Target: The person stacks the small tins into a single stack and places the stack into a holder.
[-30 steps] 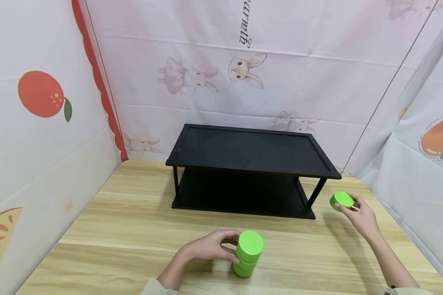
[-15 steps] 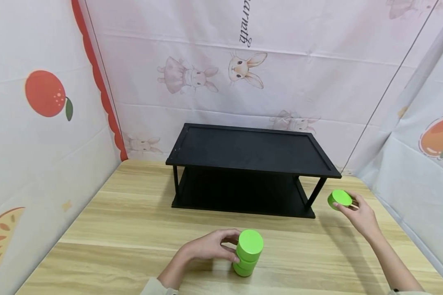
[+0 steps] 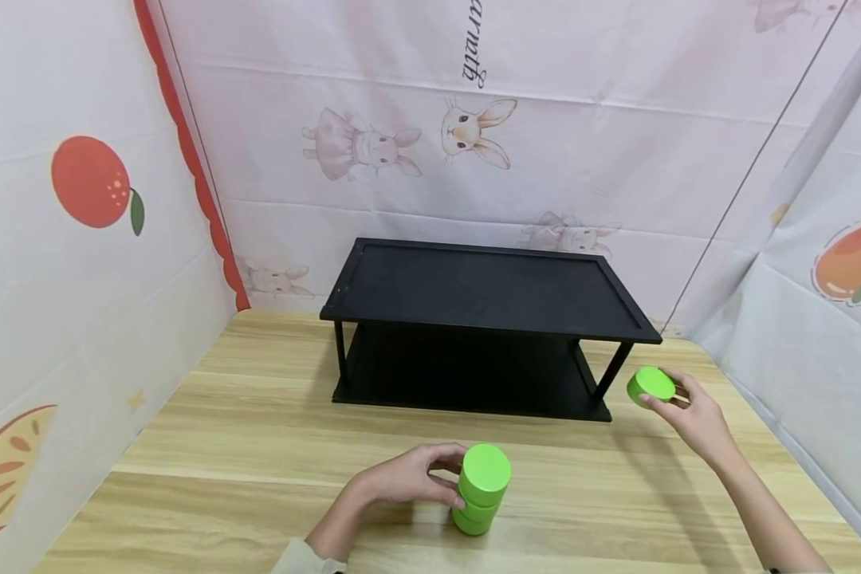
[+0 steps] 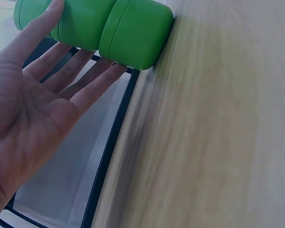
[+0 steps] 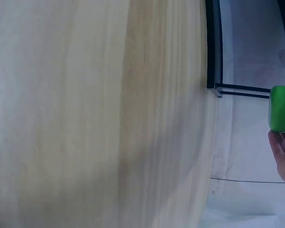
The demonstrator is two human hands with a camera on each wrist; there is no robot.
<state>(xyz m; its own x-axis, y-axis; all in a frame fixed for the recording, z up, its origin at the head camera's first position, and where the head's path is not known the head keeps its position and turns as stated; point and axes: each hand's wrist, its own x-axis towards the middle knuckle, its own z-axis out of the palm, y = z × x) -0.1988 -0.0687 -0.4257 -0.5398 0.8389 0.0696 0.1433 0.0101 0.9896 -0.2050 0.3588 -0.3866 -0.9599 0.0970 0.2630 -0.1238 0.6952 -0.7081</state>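
A stack of green round blocks [image 3: 484, 486] stands on the wooden table [image 3: 258, 446] near the front edge. My left hand [image 3: 450, 478] holds its side, thumb on the far side and fingers on the near side. In the left wrist view the fingers [image 4: 88, 85] lie nearly straight against the stack [image 4: 116, 28]. My right hand [image 3: 666, 397] holds a single green round block [image 3: 649, 383] in its fingertips just above the table, beside the right front leg of the black shelf [image 3: 484, 291]. The right wrist view shows that block [image 5: 281, 109] above the fingers [image 5: 284, 151].
The black two-tier shelf stands at the back middle of the table, both tiers bare. Printed cloth walls [image 3: 79, 239] close in the left, back and right sides. Bare wood lies between the shelf and the stack.
My right hand has carried the single green block slightly left and up, closer to the shelf's right leg. The left hand and the stack have stayed put.
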